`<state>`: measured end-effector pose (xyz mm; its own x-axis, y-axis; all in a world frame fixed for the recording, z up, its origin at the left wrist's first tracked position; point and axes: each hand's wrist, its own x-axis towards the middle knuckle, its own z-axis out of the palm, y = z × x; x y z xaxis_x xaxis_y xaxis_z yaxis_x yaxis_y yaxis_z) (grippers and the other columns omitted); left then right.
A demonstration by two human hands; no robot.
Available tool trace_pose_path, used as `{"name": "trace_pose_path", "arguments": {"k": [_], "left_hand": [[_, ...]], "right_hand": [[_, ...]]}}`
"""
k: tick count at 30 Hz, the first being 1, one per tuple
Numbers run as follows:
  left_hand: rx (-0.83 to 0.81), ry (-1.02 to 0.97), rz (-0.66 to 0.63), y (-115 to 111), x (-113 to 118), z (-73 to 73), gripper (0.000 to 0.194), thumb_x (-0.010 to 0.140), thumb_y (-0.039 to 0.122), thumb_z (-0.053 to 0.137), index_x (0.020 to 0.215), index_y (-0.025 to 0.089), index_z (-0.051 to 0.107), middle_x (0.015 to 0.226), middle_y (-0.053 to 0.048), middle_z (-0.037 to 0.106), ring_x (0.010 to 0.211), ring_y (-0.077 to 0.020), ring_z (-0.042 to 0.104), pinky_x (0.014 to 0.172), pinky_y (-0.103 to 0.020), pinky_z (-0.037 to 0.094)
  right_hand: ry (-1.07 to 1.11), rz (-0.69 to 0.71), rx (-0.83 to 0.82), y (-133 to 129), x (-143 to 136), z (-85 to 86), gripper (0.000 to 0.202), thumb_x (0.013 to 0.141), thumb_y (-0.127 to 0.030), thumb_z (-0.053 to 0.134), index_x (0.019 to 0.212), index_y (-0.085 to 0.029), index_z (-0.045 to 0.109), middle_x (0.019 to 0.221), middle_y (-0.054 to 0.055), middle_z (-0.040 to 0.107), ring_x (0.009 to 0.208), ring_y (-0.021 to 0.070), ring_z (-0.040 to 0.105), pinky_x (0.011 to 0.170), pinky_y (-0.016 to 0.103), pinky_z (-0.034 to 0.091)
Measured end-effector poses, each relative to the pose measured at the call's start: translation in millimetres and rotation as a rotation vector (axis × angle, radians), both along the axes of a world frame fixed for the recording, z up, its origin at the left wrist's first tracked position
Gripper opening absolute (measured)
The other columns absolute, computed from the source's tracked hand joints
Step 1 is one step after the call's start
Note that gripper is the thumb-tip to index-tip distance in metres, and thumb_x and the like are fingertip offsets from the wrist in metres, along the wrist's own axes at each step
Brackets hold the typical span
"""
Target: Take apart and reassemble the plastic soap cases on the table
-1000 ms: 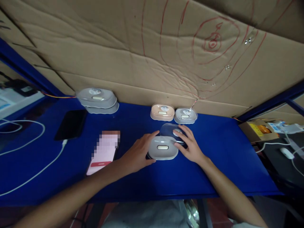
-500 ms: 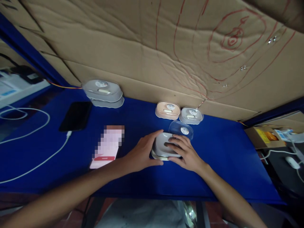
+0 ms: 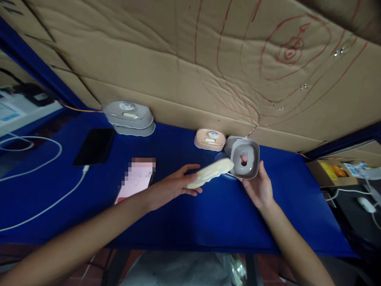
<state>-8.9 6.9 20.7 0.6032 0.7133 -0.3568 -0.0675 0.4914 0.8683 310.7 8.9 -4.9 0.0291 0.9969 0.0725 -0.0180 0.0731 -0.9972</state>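
My left hand grips the near end of a cream, wavy-edged piece, which is tilted over the table. In my right hand is a grey rounded dish, its hollow side with a central hole turned towards me; a fingertip shows through the hole. The cream piece's far end comes close to the dish's left edge. Behind them lies a clear lid, partly covered. A peach case and a grey case, mostly hidden by the dish, stand by the cardboard.
Stacked grey cases stand at the back left. A black phone with a white cable and a lit phone lie on the blue table. A cardboard wall rises behind. An open box is at right.
My hands have moved apart. The grey dish is now lifted to the right and turned, separated from the cream piece, which my left hand has raised and tilted.
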Motion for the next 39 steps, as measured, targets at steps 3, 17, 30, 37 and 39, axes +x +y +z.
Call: {"name": "trace_pose_path", "arguments": {"k": [3,17,30,37,39], "left_hand": [[0.303,0.195,0.055,-9,3,-8.9,0.103,0.070,0.042,0.095,0.154,0.031,0.037,0.142,-0.013,0.059,0.124,-0.0326,0.068,0.105,-0.051,0.055],[0.027,-0.103,0.104,-12,8,-10.2,0.119,0.067,0.021,0.098,0.161,0.038,0.027,0.148,-0.011,0.057,0.128,-0.0302,0.064,0.105,-0.045,0.052],[-0.335,-0.229,0.249,-2,6,-13.1,0.036,0.084,0.031,0.088,0.115,0.017,0.075,0.103,-0.008,0.080,0.095,-0.0214,0.073,0.083,-0.032,0.058],[-0.304,-0.242,0.217,-6,4,-12.4,0.041,0.091,0.034,0.083,0.127,0.020,0.071,0.114,-0.009,0.080,0.103,-0.0258,0.074,0.088,-0.040,0.060],[-0.281,-0.273,0.188,-9,5,-15.0,0.044,0.093,0.037,0.082,0.131,0.020,0.070,0.117,-0.010,0.079,0.106,-0.0257,0.074,0.090,-0.038,0.059]], "right_hand": [[-0.266,0.070,0.148,-12,-5,3.2,0.062,0.111,-0.060,0.031,0.148,-0.024,0.064,0.144,0.012,0.071,0.135,0.0350,0.066,0.114,0.059,0.054],[-1.144,0.494,0.659,-35,-42,-0.4,0.052,0.108,-0.035,0.057,0.158,-0.028,0.050,0.167,0.010,0.048,0.160,0.0327,0.034,0.130,0.065,0.029],[-1.171,0.284,0.529,-3,-1,-9.7,0.064,0.109,-0.052,0.049,0.167,-0.032,0.035,0.173,0.010,0.038,0.162,0.0341,0.032,0.129,0.066,0.029],[-0.891,0.104,0.365,-6,1,-13.0,0.053,0.113,-0.043,0.041,0.165,-0.035,0.040,0.165,0.005,0.051,0.153,0.0278,0.048,0.127,0.056,0.041],[-0.732,0.131,0.353,-19,-14,-12.5,0.052,0.115,-0.039,0.034,0.167,-0.036,0.035,0.167,0.004,0.048,0.153,0.0258,0.049,0.126,0.053,0.044]]}}
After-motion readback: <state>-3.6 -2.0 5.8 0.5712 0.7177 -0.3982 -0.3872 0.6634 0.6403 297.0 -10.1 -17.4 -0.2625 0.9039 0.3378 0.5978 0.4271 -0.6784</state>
